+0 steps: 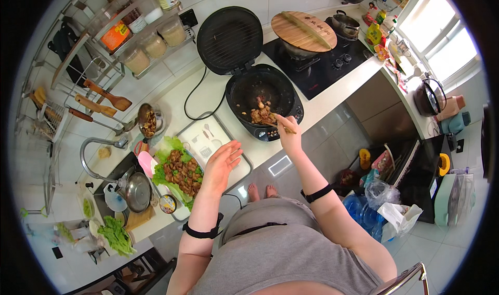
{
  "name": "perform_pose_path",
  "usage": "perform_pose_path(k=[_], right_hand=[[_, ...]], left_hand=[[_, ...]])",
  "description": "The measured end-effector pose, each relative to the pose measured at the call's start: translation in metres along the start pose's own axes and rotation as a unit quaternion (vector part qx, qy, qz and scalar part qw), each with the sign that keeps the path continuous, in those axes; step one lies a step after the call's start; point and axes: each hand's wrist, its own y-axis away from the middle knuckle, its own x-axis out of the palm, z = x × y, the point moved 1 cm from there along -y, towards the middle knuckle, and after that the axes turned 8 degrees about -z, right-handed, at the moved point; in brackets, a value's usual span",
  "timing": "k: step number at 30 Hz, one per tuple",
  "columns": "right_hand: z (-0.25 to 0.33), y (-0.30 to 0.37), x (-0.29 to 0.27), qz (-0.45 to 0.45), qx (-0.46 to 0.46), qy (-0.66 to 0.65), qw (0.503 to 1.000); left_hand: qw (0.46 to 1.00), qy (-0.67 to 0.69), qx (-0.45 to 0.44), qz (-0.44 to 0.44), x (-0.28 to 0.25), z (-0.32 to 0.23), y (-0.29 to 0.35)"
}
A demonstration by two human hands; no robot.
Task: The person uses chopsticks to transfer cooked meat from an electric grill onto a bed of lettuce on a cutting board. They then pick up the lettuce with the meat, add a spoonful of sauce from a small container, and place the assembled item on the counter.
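Observation:
My right hand (288,130) is closed round wooden chopsticks (273,125). Their tips reach browned meat pieces (260,114) in the black electric griddle (278,89). The griddle's round ridged lid (228,32) stands raised behind. My left hand (222,162) is empty, fingers stretched out, held above the right part of a light tray (205,136) printed with utensil shapes. To its left, a heap of browned meat (182,173) lies on green lettuce leaves (167,152); whatever dish is under them is mostly hidden.
A wooden lid (304,32) covers a wok on the black cooktop (325,69). A metal bowl of browned bits (149,122) stands near the wall. At the left are a sink with a metal pan (139,192), a faucet (101,141) and lettuce (115,235). A black cord (195,89) crosses the counter.

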Motion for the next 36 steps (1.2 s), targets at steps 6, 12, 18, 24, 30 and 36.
perform_pose_path(k=[6,12,18,24,30,36], right_hand=[[0.008,0.004,-0.009,0.024,-0.094,0.011,0.995],[0.001,0.002,-0.003,0.066,-0.034,-0.068,0.995],[-0.002,-0.01,0.005,0.16,-0.104,0.015,0.982],[-0.018,-0.015,0.012,0.089,-0.186,0.024,0.978],[-0.065,-0.042,0.011,-0.081,0.299,-0.267,0.913],[-0.081,-0.043,0.003,-0.11,0.314,-0.327,0.885]], left_hand=[[1.0,0.003,0.004,-0.009,0.005,0.007,0.005],[1.0,0.001,0.005,-0.012,0.014,0.017,0.01],[0.999,-0.006,0.015,-0.029,0.025,0.026,0.014],[0.998,0.004,0.024,-0.052,0.025,0.034,0.027],[0.996,0.008,0.036,-0.086,0.013,0.039,0.046],[0.996,0.026,0.041,-0.079,-0.002,0.041,0.047]])
